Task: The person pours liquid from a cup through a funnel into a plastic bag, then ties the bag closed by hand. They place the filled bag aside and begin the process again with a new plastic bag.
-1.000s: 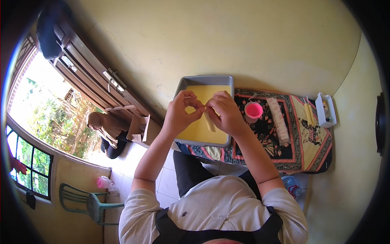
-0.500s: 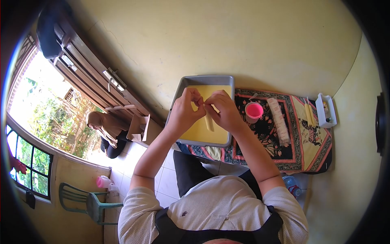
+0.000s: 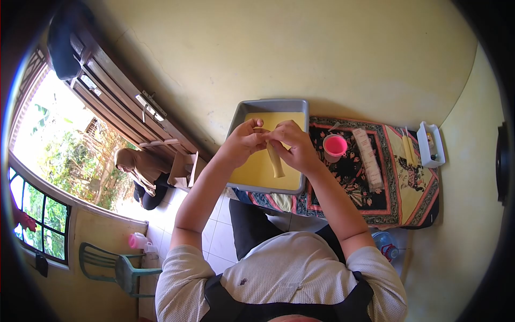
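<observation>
A slim clear plastic tube bag filled with something pale yellow [image 3: 275, 162] hangs down from my fingers, its lower end wider than its top. My left hand [image 3: 242, 144] pinches at the bag's top end, fingers curled. Right beside it, my right hand [image 3: 292, 144] grips the neck of the same bag between thumb and fingers. Both hands meet above a grey basin [image 3: 268, 189] that contains smooth yellow liquid [image 3: 252, 176]. The bag's very top is mostly hidden by my fingers.
Right of the basin, a patterned cloth [image 3: 386, 206] bears a pink funnel-like cup [image 3: 336, 145], a stack of plastic packaging [image 3: 367, 161], filled yellow tubes [image 3: 409, 149] and a white container [image 3: 429, 145]. A person [image 3: 145, 169] sits by the doorway near a cardboard box [image 3: 184, 169]. A green chair [image 3: 126, 271] stands lower left.
My left hand has shifted slightly, its thumb now stretched toward my right fingers. The bag hangs a little lower and straighter. My right hand stays nearly in place.
</observation>
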A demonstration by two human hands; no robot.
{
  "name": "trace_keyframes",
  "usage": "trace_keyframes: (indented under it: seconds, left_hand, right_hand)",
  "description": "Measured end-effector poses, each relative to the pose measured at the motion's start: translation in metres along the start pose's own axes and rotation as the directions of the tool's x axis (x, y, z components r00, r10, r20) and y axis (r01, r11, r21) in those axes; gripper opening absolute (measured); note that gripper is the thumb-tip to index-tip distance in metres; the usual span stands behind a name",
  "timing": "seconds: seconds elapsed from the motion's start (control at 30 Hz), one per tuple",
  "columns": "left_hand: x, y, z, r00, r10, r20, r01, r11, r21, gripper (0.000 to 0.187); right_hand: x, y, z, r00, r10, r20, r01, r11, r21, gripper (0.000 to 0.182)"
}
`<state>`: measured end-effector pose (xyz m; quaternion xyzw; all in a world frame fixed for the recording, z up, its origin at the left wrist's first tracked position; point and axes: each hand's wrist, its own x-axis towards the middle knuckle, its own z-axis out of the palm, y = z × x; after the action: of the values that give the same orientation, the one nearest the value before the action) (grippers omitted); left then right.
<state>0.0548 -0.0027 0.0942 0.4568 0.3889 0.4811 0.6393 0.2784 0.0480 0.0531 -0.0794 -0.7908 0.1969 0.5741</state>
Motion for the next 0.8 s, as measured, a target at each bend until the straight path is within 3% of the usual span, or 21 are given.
trace_keyframes:
  seconds: [0.13, 0.3, 0.5, 0.6, 0.67, 0.8]
  left_hand:
    - [0.003, -0.003, -0.005, 0.999, -0.027, 0.035, 0.028, 0.999, -0.039, 0.043]
    - [0.003, -0.002, -0.005, 0.992, -0.056, 0.112, 0.071, 0.989, -0.131, 0.042]
    - [-0.004, 0.0, 0.006, 0.994, -0.056, 0.09, 0.068, 0.989, -0.134, 0.037]
    - [-0.002, -0.01, 0.006, 0.983, 0.181, -0.01, -0.178, 0.974, 0.137, 0.031]
    - [-0.009, -0.008, 0.012, 0.963, 0.269, -0.02, -0.25, 0.916, 0.313, 0.03]
    - [-0.016, -0.005, 0.03, 0.858, 0.506, 0.087, -0.428, 0.612, 0.665, 0.029]
  right_hand:
    - [0.001, -0.007, 0.0, 0.993, 0.109, -0.048, -0.106, 0.992, 0.073, 0.029]
    - [-0.001, -0.006, -0.003, 0.991, 0.132, -0.029, -0.126, 0.982, 0.139, 0.03]
    - [-0.004, -0.012, -0.005, 0.973, 0.229, -0.026, -0.218, 0.951, 0.221, 0.029]
    - [-0.006, -0.01, -0.002, 0.968, 0.242, -0.072, -0.22, 0.948, 0.232, 0.026]
    - [-0.007, -0.009, 0.0, 0.969, 0.222, -0.11, -0.197, 0.959, 0.202, 0.024]
    - [-0.006, -0.01, 0.001, 0.964, 0.214, -0.155, -0.189, 0.969, 0.162, 0.022]
